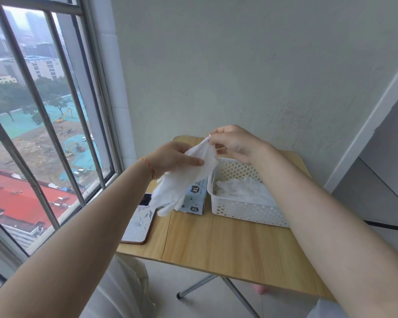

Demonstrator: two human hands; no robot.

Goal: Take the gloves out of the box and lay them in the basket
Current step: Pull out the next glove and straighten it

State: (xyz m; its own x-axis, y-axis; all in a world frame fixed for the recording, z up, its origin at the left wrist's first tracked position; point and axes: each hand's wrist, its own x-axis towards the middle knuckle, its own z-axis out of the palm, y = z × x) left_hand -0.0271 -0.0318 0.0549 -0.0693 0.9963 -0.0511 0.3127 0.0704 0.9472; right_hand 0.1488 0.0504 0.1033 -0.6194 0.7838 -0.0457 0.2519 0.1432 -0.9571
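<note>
A white glove (pixel 184 180) hangs in the air above the table, fingers pointing down. My left hand (pixel 170 157) holds its cuff from the left with the thumb laid across it. My right hand (pixel 234 143) pinches the cuff's upper edge. Behind and below the glove stands the pale blue glove box (pixel 194 198) marked XL, partly hidden by the glove. To the right of the box sits the white perforated basket (pixel 246 213), with several white gloves (pixel 241 190) lying inside it.
A phone (pixel 139 222) in a patterned case lies at the left edge of the small wooden folding table (pixel 228 249). A barred window is close on the left, a wall stands behind the table, and a white door frame is at the right.
</note>
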